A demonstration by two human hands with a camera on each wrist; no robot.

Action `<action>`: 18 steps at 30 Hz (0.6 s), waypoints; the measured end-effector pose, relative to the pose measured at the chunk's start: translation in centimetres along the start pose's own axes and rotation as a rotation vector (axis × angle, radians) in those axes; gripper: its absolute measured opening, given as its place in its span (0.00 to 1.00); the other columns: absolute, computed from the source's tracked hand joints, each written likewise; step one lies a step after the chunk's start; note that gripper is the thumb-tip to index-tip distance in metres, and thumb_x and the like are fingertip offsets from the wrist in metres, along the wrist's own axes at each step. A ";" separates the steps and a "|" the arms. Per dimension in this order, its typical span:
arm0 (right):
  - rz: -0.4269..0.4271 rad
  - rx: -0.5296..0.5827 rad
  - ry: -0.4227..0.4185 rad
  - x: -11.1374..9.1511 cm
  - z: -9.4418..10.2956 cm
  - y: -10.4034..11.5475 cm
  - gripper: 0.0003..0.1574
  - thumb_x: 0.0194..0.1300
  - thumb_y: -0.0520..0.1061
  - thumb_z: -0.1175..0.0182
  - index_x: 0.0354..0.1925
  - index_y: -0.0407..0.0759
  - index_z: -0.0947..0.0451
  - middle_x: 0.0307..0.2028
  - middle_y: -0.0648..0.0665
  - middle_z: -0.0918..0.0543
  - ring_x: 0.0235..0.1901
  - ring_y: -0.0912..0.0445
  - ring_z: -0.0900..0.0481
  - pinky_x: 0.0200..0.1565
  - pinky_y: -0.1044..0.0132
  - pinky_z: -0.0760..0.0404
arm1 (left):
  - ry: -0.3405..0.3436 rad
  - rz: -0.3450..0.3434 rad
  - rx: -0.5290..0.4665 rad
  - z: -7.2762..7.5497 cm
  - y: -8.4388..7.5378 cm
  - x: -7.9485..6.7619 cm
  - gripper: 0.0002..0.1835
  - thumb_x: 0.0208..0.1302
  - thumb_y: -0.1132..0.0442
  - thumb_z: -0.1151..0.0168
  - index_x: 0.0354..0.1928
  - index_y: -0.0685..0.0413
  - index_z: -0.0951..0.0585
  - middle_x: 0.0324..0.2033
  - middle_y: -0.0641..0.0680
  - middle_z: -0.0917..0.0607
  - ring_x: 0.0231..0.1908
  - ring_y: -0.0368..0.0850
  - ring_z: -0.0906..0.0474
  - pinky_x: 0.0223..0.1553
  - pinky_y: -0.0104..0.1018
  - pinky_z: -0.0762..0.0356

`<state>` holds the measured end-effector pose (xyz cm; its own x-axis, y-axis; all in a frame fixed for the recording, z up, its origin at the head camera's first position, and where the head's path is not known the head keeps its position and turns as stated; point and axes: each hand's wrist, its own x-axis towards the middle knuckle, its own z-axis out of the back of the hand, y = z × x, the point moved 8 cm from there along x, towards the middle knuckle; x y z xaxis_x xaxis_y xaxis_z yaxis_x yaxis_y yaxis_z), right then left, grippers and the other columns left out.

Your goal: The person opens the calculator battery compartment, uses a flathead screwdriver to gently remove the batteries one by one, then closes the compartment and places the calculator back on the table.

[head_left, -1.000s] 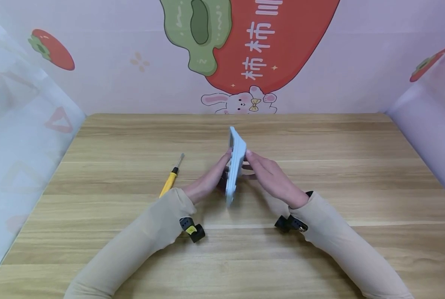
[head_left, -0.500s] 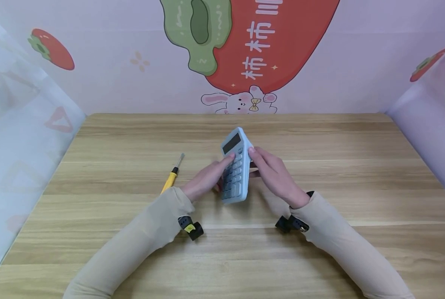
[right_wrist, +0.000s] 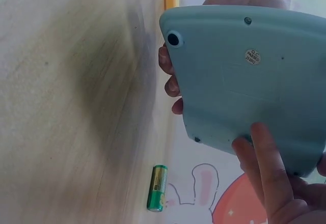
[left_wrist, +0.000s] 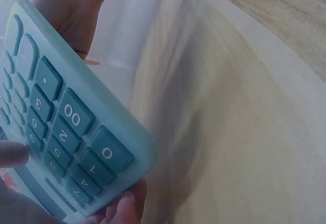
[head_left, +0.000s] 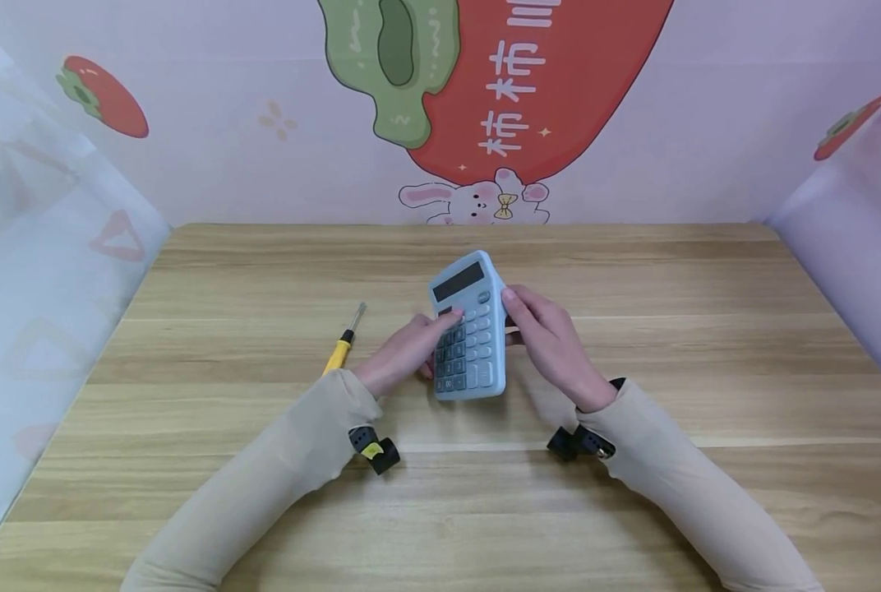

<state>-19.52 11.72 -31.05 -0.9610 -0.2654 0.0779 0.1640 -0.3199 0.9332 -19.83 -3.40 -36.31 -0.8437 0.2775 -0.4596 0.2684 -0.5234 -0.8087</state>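
Note:
A light-blue calculator [head_left: 485, 362] is held up over the table, tilted, its keys and dark display facing the head camera. My left hand [head_left: 399, 353] grips its left edge, thumb lying over the upper keys and fingers behind. On the opposite edge, my right hand [head_left: 555, 345] pinches it near the top, thumb in front. The right wrist view shows the calculator's plain back [right_wrist: 219, 76] with screws and a small round sticker; two right fingers [right_wrist: 270, 163] touch that back. Number keys [left_wrist: 76, 114] fill much of the left wrist view.
A screwdriver [head_left: 341, 345] with a yellow handle lies beside the left forearm, its lower end hidden by the sleeve. In the right wrist view a green battery [right_wrist: 157, 188] is on the wooden table [head_left: 670, 329]; the head view does not show it. A printed cloth [head_left: 211, 140] hangs behind.
The calculator was edge-on to the head camera and has turned until its keys and display show. The left thumb lies over the keys; the right hand has moved slightly right.

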 end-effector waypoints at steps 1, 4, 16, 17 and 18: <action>-0.001 0.001 -0.002 0.0 0.0 0.0 0.29 0.74 0.54 0.64 0.59 0.36 0.33 0.49 0.36 0.21 0.45 0.47 0.21 0.40 0.63 0.18 | 0.001 -0.001 0.000 0.0 0.0 0.0 0.33 0.66 0.35 0.64 0.53 0.59 0.34 0.33 0.54 0.30 0.31 0.46 0.31 0.32 0.33 0.29; 0.004 -0.006 -0.011 0.0 0.2 0.0 0.28 0.74 0.53 0.63 0.58 0.35 0.32 0.48 0.36 0.21 0.44 0.48 0.21 0.40 0.63 0.18 | 0.000 0.007 0.002 0.1 0.1 -0.1 0.33 0.66 0.35 0.64 0.52 0.58 0.35 0.36 0.55 0.30 0.31 0.46 0.31 0.32 0.33 0.30; 0.012 -0.025 -0.080 -0.1 1.1 -0.1 0.22 0.72 0.49 0.57 0.58 0.39 0.31 0.48 0.39 0.21 0.35 0.60 0.20 0.40 0.61 0.18 | -0.016 0.041 -0.026 0.3 0.8 -0.3 0.33 0.64 0.34 0.60 0.53 0.56 0.39 0.41 0.55 0.32 0.29 0.46 0.35 0.27 0.33 0.38; 0.010 -0.027 -0.085 -0.1 1.1 -0.2 0.22 0.72 0.48 0.57 0.58 0.39 0.31 0.48 0.39 0.21 0.35 0.60 0.20 0.40 0.60 0.18 | -0.016 0.039 -0.028 0.3 0.7 -0.3 0.32 0.64 0.34 0.60 0.53 0.57 0.38 0.40 0.55 0.32 0.29 0.46 0.35 0.27 0.33 0.38; 0.005 -0.028 -0.091 -0.1 1.2 -0.2 0.22 0.72 0.48 0.57 0.58 0.40 0.31 0.48 0.39 0.21 0.35 0.60 0.20 0.40 0.60 0.18 | -0.016 0.031 -0.031 0.3 0.7 -0.3 0.32 0.64 0.35 0.60 0.53 0.57 0.37 0.40 0.55 0.32 0.29 0.46 0.35 0.27 0.33 0.38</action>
<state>-19.73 12.90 -30.82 -0.9761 -0.1841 0.1156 0.1742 -0.3441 0.9226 -19.57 -4.10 -36.61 -0.8420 0.2486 -0.4788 0.3083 -0.5065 -0.8052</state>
